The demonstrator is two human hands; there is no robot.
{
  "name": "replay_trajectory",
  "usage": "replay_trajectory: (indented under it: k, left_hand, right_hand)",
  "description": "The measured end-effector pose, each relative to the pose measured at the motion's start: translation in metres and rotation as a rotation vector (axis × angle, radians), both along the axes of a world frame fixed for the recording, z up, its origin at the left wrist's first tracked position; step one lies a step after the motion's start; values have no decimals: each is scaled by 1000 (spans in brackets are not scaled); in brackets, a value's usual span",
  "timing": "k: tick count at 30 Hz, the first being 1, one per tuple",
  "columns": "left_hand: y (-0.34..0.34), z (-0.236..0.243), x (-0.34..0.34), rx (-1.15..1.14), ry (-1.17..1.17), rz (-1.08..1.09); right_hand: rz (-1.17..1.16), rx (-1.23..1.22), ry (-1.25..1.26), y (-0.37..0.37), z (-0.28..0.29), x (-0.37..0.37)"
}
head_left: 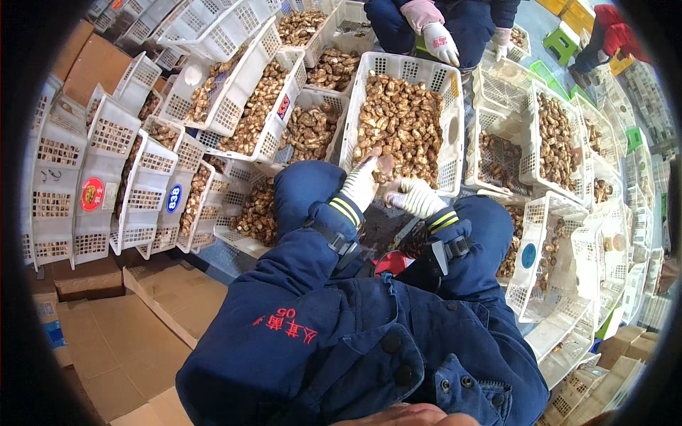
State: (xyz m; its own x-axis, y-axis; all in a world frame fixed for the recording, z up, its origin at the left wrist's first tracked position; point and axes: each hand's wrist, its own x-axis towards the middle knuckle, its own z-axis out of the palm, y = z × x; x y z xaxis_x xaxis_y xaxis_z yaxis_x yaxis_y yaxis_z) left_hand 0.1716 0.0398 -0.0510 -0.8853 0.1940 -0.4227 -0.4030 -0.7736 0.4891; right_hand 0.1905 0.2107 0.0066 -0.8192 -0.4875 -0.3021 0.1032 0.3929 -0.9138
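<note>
Both my hands, in striped gloves with bare fingertips, meet over the near edge of a large white crate (pixel 452 135) heaped with brown mushrooms (pixel 401 121). My left hand (pixel 361 183) is closed, with one brown mushroom (pixel 384 165) at its fingertips. Close beside it, my right hand (pixel 415 197) has its fingers bent and pressed together just below that mushroom. What sits between the right fingertips is too small to make out. Dark straps ring both my wrists, and my knees flank the crate's near end.
Slatted white crates of mushrooms (pixel 256 113) are stacked at the left, and more crates (pixel 554 142) stand at the right. Across the big crate sits a co-worker with a white-gloved hand (pixel 440 44). Flattened cardboard (pixel 121 348) lies at lower left; a green stool (pixel 561 44) stands far right.
</note>
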Motion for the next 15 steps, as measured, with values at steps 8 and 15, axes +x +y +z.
replay_trajectory:
  k: [8,15]
  left_hand:
    - [11,4,-4,60,64,-8]
    - [2,7,0,-195,117,-2]
  right_hand:
    - [86,127,253,22,-67,-5]
    - [-179,90,393,-12,-17,-5]
